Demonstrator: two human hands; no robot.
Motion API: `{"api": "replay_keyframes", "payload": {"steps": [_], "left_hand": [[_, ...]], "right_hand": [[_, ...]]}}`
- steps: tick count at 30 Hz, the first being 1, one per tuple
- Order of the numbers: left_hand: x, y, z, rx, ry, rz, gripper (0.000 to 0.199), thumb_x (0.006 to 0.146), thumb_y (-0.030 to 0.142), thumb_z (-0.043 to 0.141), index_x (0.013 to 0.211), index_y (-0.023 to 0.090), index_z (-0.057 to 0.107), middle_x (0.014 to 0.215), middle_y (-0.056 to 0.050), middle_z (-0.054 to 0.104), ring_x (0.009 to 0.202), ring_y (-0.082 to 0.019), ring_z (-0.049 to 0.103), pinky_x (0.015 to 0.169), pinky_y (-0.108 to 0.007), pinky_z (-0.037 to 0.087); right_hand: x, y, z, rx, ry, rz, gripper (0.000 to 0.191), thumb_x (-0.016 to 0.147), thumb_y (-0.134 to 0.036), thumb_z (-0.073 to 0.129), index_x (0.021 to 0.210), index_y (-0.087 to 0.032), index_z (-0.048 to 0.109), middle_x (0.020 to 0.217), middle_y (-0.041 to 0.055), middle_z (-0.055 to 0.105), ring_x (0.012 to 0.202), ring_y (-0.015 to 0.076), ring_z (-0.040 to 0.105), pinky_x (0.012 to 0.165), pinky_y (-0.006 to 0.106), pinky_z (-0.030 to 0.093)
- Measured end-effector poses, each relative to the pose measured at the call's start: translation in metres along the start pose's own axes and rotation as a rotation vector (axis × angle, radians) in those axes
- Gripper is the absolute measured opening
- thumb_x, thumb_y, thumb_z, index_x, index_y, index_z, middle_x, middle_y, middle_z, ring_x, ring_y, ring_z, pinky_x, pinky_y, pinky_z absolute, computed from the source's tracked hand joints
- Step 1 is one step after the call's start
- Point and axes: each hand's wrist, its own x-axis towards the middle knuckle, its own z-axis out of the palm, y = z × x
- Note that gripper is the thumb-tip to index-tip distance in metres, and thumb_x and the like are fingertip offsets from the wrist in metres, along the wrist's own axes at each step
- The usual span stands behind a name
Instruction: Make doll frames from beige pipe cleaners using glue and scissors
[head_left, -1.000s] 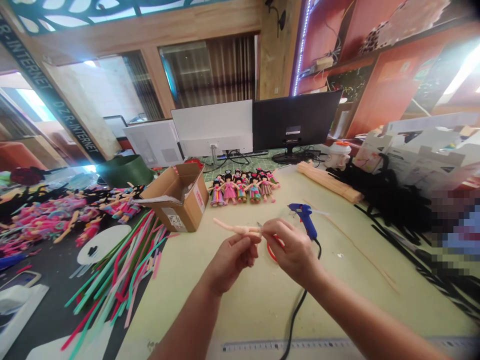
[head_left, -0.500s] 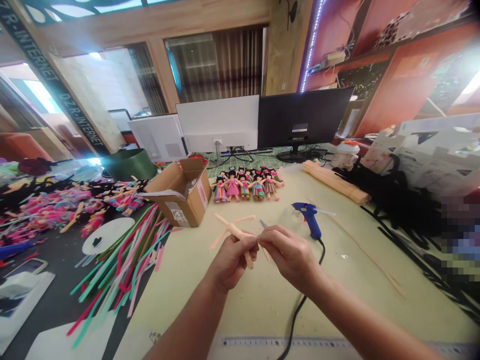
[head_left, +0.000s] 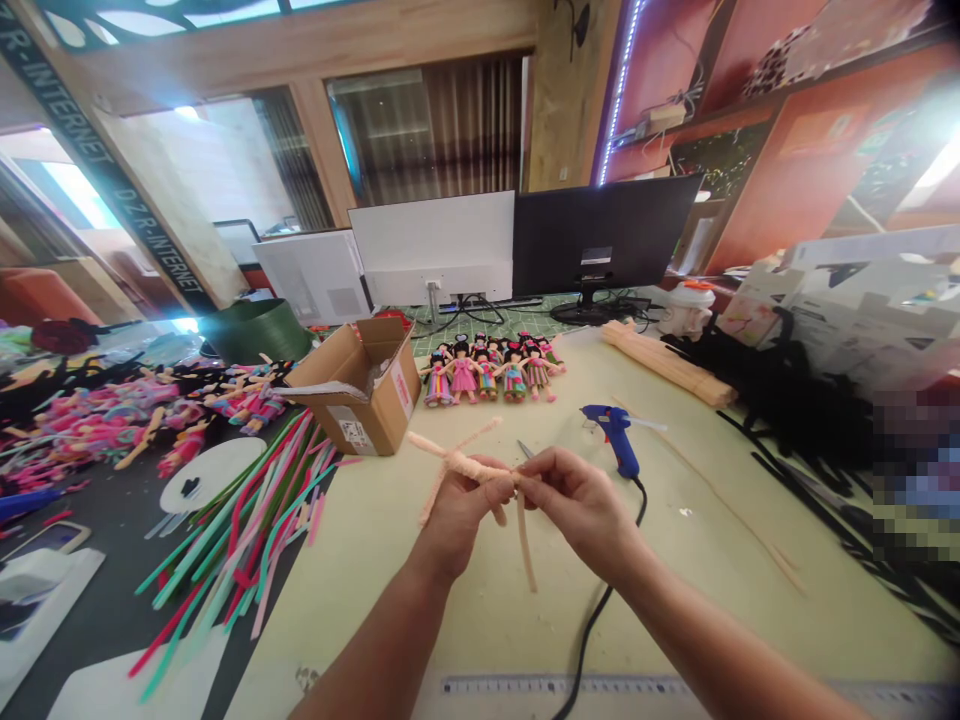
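A beige fuzzy pipe-cleaner figure (head_left: 459,461), with thin limbs sticking out to the left and upward, lies in my left hand (head_left: 463,515). Thumb and fingers there are closed around its lower part. My right hand (head_left: 581,510) meets the left at the figure's right end, pinching a beige pipe cleaner (head_left: 528,550) whose free length hangs down below the fingers. The exact grip point is partly hidden by the fingertips. Just beyond the right hand, a pointed metal tip (head_left: 524,449) shows. A blue glue gun (head_left: 619,440) lies to the right on the mat.
Several finished dolls (head_left: 487,375) lie beyond my hands beside an open cardboard box (head_left: 367,400). Coloured pipe cleaners (head_left: 247,520) are heaped at left, beige ones (head_left: 667,365) and black ones (head_left: 780,400) at right. The glue gun's cable (head_left: 592,640) crosses a ruler (head_left: 525,685).
The figure has turned in my left hand, its body now lying flatter toward the right. A long pipe-cleaner end now hangs below my right fingers.
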Motion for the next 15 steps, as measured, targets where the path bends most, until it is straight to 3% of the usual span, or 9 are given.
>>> {"api": "replay_keyframes", "payload": {"steps": [6, 15], "left_hand": [[-0.001, 0.004, -0.003, -0.010, -0.022, 0.014, 0.017, 0.077, 0.030, 0.066, 0.082, 0.014, 0.069, 0.078, -0.004, 0.062, 0.076, -0.012, 0.050, 0.073, -0.024, 0.041], [0.004, -0.003, -0.010, 0.077, 0.066, -0.019, 0.015, 0.074, 0.029, 0.069, 0.078, 0.016, 0.063, 0.073, -0.001, 0.056, 0.073, -0.012, 0.049, 0.069, -0.024, 0.040]], "right_hand": [[0.004, -0.003, 0.002, 0.151, -0.013, 0.031, 0.023, 0.072, -0.035, 0.072, 0.070, -0.018, 0.057, 0.060, -0.0013, 0.062, 0.058, 0.0115, 0.056, 0.054, 0.024, 0.043], [0.011, 0.016, 0.002, 0.248, -0.052, 0.108, 0.025, 0.071, -0.037, 0.074, 0.072, -0.017, 0.058, 0.062, -0.0007, 0.062, 0.060, 0.0118, 0.057, 0.059, 0.026, 0.046]]}}
